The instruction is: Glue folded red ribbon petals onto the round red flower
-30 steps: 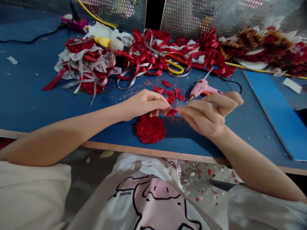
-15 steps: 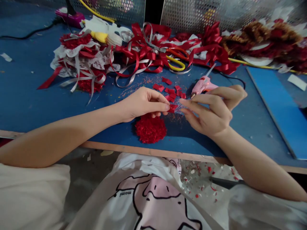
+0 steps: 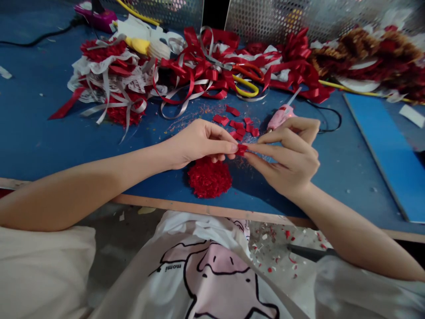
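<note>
My left hand [image 3: 206, 141] pinches a small red ribbon piece [image 3: 242, 149] between thumb and forefinger. From the right, my right hand [image 3: 287, 155] has its thumb and fingertips closed on the other edge of that same piece. Just below my left hand a round, frilly red rosette [image 3: 210, 179] lies on the blue table. Several loose red ribbon pieces [image 3: 237, 128] are scattered beyond the fingertips. Behind my right hand rests a pink glue gun [image 3: 280, 116], partly hidden by the fingers.
Across the back lie tangled red and white ribbons [image 3: 189, 71], scissors with orange and yellow handles [image 3: 246, 87] and lace rosettes [image 3: 113, 79]. A blue board [image 3: 385, 155] is at the right. The wooden table edge [image 3: 199, 209] runs along the front.
My right hand has moved left, and its fingertips have closed on the ribbon piece in my left hand. My left hand has stayed nearly in place.
</note>
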The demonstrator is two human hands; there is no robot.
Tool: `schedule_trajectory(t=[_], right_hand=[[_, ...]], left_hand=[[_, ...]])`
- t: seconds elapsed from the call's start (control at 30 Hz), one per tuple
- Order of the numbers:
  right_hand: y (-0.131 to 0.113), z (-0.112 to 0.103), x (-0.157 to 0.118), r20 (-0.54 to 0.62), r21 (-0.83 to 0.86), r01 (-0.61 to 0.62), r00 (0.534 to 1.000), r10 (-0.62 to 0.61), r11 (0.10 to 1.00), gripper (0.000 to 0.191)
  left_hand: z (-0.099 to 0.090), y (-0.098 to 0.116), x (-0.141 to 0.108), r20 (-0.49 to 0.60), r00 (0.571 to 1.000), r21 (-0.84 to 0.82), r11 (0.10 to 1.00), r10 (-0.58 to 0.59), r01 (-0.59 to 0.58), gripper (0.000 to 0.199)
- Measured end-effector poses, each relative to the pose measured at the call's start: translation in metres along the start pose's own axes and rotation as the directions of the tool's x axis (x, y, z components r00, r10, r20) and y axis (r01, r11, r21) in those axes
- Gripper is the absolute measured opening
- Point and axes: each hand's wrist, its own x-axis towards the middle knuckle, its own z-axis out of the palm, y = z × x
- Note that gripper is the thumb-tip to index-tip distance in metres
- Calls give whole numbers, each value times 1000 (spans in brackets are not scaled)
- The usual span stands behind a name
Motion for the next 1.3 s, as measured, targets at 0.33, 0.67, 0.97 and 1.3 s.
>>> schedule_trajectory(t=[0.33, 0.67, 0.97, 1.3], right_hand=[[1, 1, -1, -20, 49, -11, 1000, 12, 999, 11], [6, 9, 2, -263, 308, 76, 965, 8, 948, 20], [4, 12, 1, -248, 402, 82, 968, 23, 912, 26], [3, 11, -2, -239, 296, 85, 971, -13, 951, 16]], left_hand=[[-1, -1, 0, 1, 1000, 16, 1000, -11, 11, 5], [5, -6, -4, -38, 992, 13, 993, 117, -117, 21], [8, -8, -4, -88, 963, 81, 965, 255, -248, 18], [7, -7, -5, -62, 923, 177, 915, 379, -364, 8]])
